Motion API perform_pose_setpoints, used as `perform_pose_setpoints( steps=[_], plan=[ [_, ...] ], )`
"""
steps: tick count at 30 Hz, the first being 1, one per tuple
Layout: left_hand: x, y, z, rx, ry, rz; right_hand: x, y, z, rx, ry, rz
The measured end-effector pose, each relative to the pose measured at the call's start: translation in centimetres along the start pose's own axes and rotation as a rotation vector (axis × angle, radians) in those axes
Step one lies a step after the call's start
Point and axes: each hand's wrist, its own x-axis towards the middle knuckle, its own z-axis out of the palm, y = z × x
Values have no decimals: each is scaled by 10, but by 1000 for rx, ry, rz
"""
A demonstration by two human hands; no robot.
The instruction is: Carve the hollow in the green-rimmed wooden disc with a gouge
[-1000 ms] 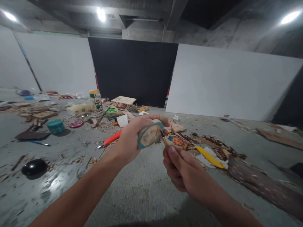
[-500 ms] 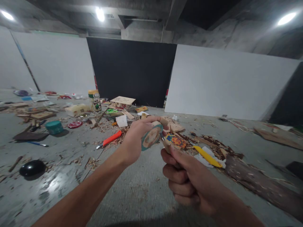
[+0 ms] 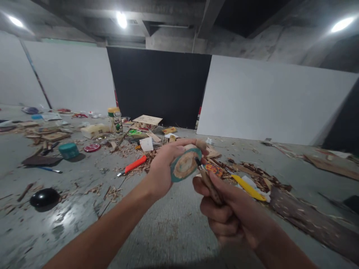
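My left hand (image 3: 164,164) is closed around a round wooden disc (image 3: 183,167), tilted so its face is toward me. The disc has a teal ring along its edge and bare wood with a carved ring in the middle. In my right hand (image 3: 224,209) is a paintbrush (image 3: 209,185) with a wooden handle, a metal collar and dark bristles. Its tip is at the right side of the disc's face; whether it touches I cannot tell. Behind the brush, on the floor, lies a colourfully painted disc (image 3: 214,170), partly hidden by my right hand.
An orange utility knife (image 3: 135,163) lies left of my hands, a yellow one (image 3: 248,187) to the right, near a log (image 3: 308,220). Farther left are a teal tub (image 3: 68,150), a black dome (image 3: 45,198) and a bottle (image 3: 115,121). Wood shavings litter the floor.
The brush has turned in my right hand, so its handle shows more and its tip points up-left at the disc. The disc has shifted slightly right, and the view has moved a little.
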Motion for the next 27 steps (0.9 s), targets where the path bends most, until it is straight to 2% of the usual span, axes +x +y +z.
perform_pose_setpoints(
  steps=[4,7,11,14,16,19,22,24,27],
  plan=[
    [2,0,2,-63,66,22,8,6,4,-194,289,-191],
    [3,2,2,-62,74,16,15,9,4,-382,444,-302],
    [3,3,0,-23,96,-6,15,8,2,-508,551,-302],
    [3,3,-1,-4,90,-7,11,8,2,-549,637,-262],
    [3,2,-1,-3,90,-11,10,9,3,-545,706,-285],
    [3,3,0,-14,70,-13,11,11,5,-523,769,-352],
    [2,2,1,-7,57,-3,15,13,5,-492,828,-323],
    [2,2,1,16,65,7,17,14,5,-500,809,-264],
    [2,1,1,42,72,20,18,14,6,-563,708,-241]
  ],
)
